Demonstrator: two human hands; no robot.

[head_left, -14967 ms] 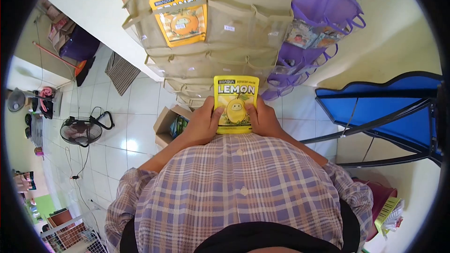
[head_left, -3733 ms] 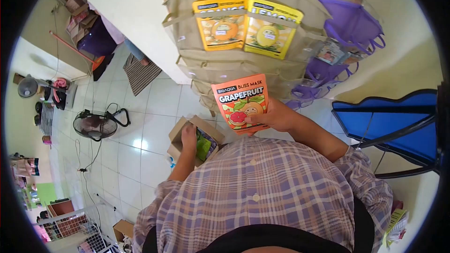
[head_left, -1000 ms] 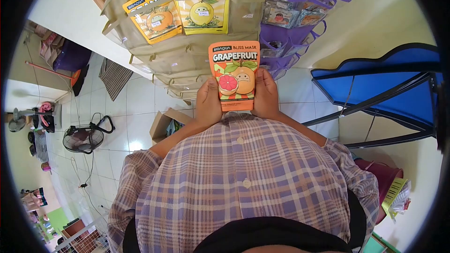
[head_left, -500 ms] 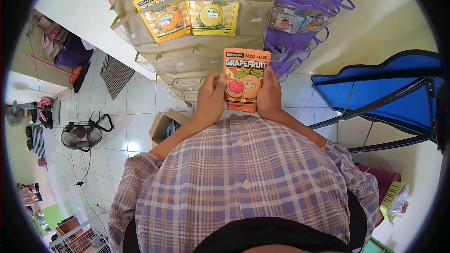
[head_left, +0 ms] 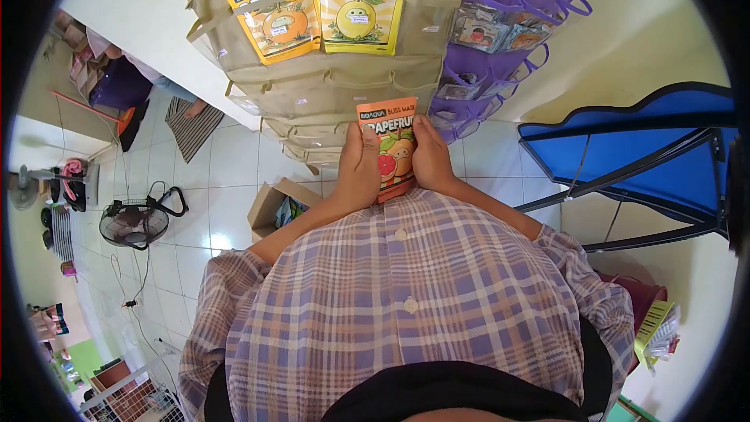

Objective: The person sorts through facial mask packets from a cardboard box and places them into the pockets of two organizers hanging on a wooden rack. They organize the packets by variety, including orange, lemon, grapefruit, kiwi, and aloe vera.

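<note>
An orange grapefruit face mask packet (head_left: 395, 150) is held upright in front of my shirt. My left hand (head_left: 360, 166) is closed on its left edge, thumb on the front. On the opposite edge my right hand (head_left: 431, 155) grips it too. Fingers behind the packet are hidden. Beyond my hands hangs a beige pocket organizer (head_left: 273, 90). Its upper clear pockets hold an orange mask packet (head_left: 277, 27) and a yellow lemon mask packet (head_left: 360, 19), side by side.
A purple organizer (head_left: 516, 0) with small packets hangs to the right. An open cardboard box (head_left: 266, 207) and a black fan (head_left: 134, 223) stand on the tiled floor at left. A blue folding frame (head_left: 641, 141) leans at right. Another person's foot (head_left: 195, 108) shows on a striped mat.
The grapefruit packet has come slightly lower and left, and my hands have drawn closer together around it. Another person's leg has appeared at the far left.
</note>
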